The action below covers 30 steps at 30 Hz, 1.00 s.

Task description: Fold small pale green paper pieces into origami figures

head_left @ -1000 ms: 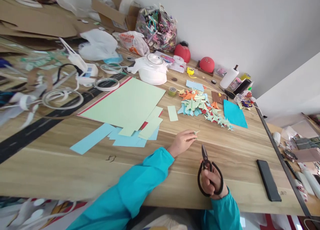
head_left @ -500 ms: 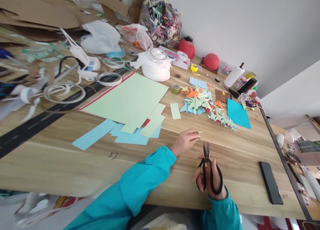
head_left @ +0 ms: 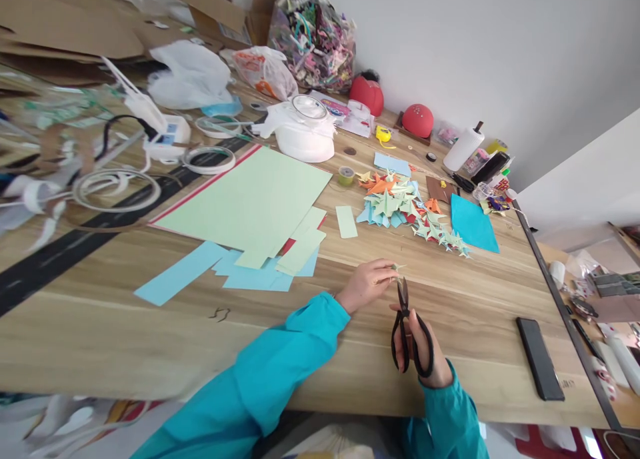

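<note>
Between the fingertips of my left hand [head_left: 369,285] is a small pale green folded paper piece [head_left: 396,268], mostly covered by the fingers. My right hand [head_left: 425,346] grips a pair of black scissors [head_left: 404,312] by the handles. The blades point up and away, slightly parted, with their tips beside the folded paper; whether they touch it I cannot tell. Beyond my hands lies a pile of folded paper pieces [head_left: 387,202] in green, orange, blue and red. A small green paper strip [head_left: 346,222] lies left of the pile.
Large green sheets [head_left: 245,199] and blue paper strips [head_left: 183,272] lie on the left of the table. A black phone [head_left: 540,358] rests at the right. A turquoise square [head_left: 474,222] sits beyond the pile. Cables, bags and a white router [head_left: 160,126] crowd the far left.
The scissors have moved up and slightly left, bringing their tips close to the folded paper. My left hand keeps its pinch. The whole view has shifted slightly.
</note>
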{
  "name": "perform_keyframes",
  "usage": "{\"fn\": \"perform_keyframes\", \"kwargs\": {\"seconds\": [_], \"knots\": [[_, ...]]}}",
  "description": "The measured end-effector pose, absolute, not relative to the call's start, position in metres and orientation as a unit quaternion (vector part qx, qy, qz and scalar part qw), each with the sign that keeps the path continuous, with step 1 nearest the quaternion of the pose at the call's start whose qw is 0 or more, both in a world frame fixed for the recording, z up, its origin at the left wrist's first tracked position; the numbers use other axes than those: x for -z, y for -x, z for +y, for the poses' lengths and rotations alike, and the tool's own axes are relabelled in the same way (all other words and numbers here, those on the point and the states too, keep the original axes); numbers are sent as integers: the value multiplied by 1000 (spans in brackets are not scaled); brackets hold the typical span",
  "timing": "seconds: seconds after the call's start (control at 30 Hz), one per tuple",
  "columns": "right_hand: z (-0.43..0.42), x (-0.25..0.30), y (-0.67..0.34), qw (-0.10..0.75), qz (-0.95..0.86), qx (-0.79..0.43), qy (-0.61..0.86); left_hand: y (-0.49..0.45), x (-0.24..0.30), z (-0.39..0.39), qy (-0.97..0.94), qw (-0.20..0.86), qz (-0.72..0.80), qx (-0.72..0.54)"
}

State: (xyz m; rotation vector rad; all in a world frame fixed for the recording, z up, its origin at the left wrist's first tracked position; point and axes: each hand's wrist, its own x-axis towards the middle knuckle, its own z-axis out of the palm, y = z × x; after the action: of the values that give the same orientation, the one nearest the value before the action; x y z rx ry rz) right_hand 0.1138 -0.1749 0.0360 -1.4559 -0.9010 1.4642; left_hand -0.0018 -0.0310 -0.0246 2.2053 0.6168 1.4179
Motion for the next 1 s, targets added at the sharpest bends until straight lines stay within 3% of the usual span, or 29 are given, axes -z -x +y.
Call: {"fn": "perform_keyframes", "kwargs": {"seconds": [1.0], "knots": [[-175, -44, -110, 413, -389, -514, 644, 2, 16, -33, -784, 256, 197, -531]]}}
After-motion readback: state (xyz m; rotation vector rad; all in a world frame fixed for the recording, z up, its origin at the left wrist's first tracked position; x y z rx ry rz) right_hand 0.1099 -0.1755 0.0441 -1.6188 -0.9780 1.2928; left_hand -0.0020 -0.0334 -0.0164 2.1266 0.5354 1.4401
